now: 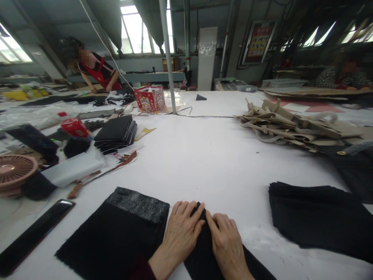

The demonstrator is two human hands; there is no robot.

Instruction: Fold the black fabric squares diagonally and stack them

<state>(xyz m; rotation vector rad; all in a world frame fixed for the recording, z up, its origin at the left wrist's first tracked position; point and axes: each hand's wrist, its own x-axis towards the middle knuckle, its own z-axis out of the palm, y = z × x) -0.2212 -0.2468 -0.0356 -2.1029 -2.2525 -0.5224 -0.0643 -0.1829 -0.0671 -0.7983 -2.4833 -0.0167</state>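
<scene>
White table (221,167); hands (182,237) (229,249) pressing fuzzy black cloth (202,252)

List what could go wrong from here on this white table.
The black fabric gathered into a ridge between the left hand and right hand might slip or crease unevenly. The black panel with a grey fuzzy strip lies right beside the left hand, so it could get dragged out of place. The black fabric stack looks very similar, so pieces could perhaps get mixed up.
</scene>
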